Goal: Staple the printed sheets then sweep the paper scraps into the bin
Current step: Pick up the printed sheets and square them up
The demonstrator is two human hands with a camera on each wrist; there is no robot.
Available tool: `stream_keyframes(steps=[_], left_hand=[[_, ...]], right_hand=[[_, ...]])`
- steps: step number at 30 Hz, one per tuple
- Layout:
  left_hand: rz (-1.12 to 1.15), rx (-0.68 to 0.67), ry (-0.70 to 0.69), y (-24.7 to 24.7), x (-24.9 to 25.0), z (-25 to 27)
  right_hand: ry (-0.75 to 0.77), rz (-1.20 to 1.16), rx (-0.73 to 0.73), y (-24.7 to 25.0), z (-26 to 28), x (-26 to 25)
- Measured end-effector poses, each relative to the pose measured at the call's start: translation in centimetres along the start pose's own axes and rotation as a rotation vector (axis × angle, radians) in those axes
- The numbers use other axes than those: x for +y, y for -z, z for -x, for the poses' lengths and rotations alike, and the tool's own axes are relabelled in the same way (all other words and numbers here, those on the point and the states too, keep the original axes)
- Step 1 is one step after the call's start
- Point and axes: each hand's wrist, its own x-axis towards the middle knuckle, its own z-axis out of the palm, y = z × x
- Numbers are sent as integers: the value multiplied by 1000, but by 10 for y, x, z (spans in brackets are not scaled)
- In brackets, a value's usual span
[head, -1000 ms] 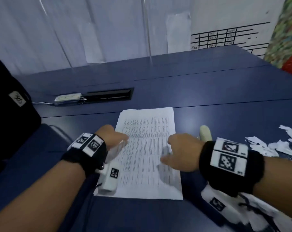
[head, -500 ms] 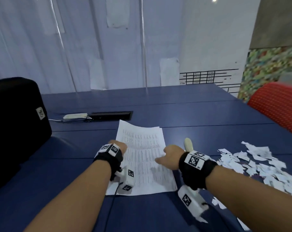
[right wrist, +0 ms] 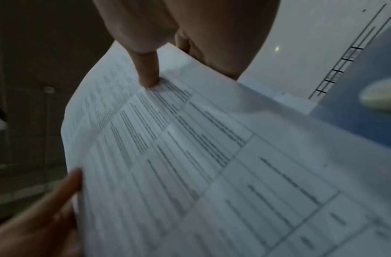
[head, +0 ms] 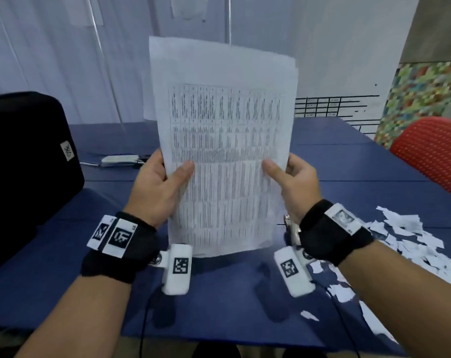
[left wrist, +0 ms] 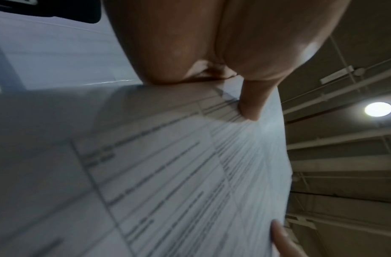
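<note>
The printed sheets [head: 224,140] stand upright above the blue table [head: 348,161], held by both long edges. My left hand [head: 165,177] pinches their left edge, thumb on the printed face and fingers behind. My right hand [head: 286,174] pinches the right edge the same way. The sheets' top edges are slightly offset. In the left wrist view the thumb presses the sheets [left wrist: 179,173]; the right wrist view shows the same on the sheets [right wrist: 212,156]. A pile of white paper scraps [head: 410,244] lies on the table at the right. A stapler [head: 291,228] shows partly behind my right wrist.
A black case [head: 25,161] stands at the left of the table. A white device [head: 119,159] with a cable lies at the back beside a cable slot. A red chair [head: 433,153] is at the right edge. No bin is in view.
The sheets lay flat on the table under both hands before. Now both hands have lifted them upright off the table, gripping the side edges. The view has tilted up.
</note>
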Motion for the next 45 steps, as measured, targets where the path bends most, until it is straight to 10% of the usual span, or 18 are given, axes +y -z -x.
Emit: stream_keyframes(steps=[15, 25, 30, 34, 45], left_hand=[[-193, 55, 160, 13, -45, 18], [-205, 155, -40, 5, -4, -14], [-318, 239, -122, 3, 3, -20], [-393, 251, -133, 5, 12, -22], [-401, 249, -130, -8, 13, -18]], right_hand=[[-59, -37, -86, 5, 10, 26], [-54, 26, -143, 7, 7, 18], [-60, 725, 217, 53, -19, 2], [-503, 1382, -135, 59, -17, 20], [-480, 1569, -338, 43, -8, 59]])
